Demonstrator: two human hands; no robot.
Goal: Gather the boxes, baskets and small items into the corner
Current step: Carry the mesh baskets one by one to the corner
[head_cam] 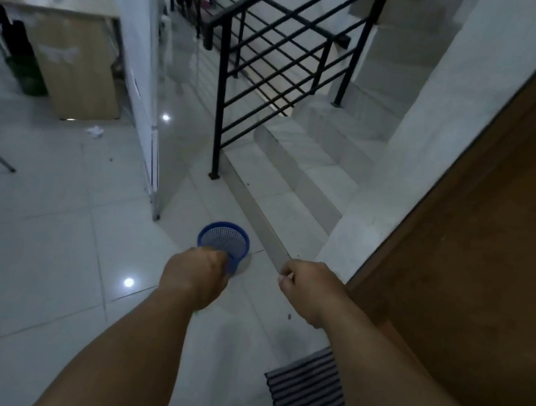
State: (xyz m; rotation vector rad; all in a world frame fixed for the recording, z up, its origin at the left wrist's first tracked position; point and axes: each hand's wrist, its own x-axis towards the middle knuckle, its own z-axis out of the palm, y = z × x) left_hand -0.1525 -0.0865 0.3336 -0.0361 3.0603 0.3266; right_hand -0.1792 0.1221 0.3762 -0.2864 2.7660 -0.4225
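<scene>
Now, basket (224, 240): the small blue mesh one is hanging over the floor at 6 o'clock, near the bottom step.
Left hand (196, 277): it is gripping the basket by its near rim, fingers curled round it.
Right hand (304, 289): it is making a fist at 5 o'clock, and nothing is showing inside it.
Doing it well: I think holding firm and keeping the basket level is best while walking it over; the corner is not showing.
Steps (296, 186): they are rising at 1 o'clock beside a black railing (272, 65); a foot could catch the bottom edge.
Mat (311, 398): it is lying at 5 o'clock by the brown door (491, 268) and could slip underfoot.
Panel (145, 82): it is standing at 11 o'clock, its foot near the path.
Paper (94, 132): a crumpled bit is lying at 10 o'clock by the cabinet (79, 66), maybe needing a pick-up too.
</scene>
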